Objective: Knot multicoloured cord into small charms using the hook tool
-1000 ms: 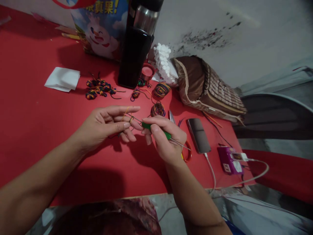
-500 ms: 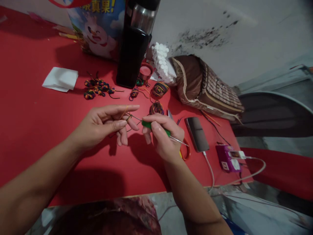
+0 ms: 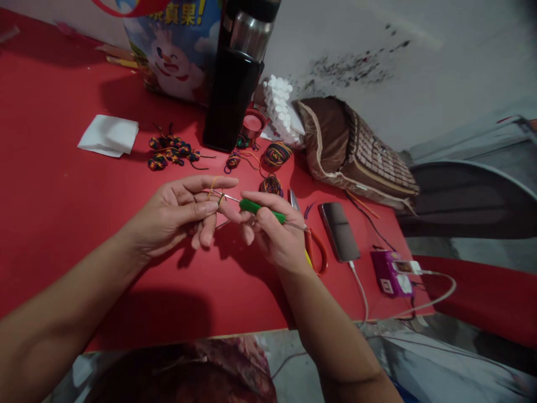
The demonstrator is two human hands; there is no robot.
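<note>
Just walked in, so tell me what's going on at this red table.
A person is working thin multicoloured thread with a green-handled metal hook. The right hand grips the hook's handle; its tip meets yellow-orange thread looped round the left hand's index finger, above the red tabletop. Behind the hands lie small multicoloured knotted pieces, wound balls of thread, a tall black flask and a folded white tissue. To the right, a dark smartphone lies plugged in.
</note>
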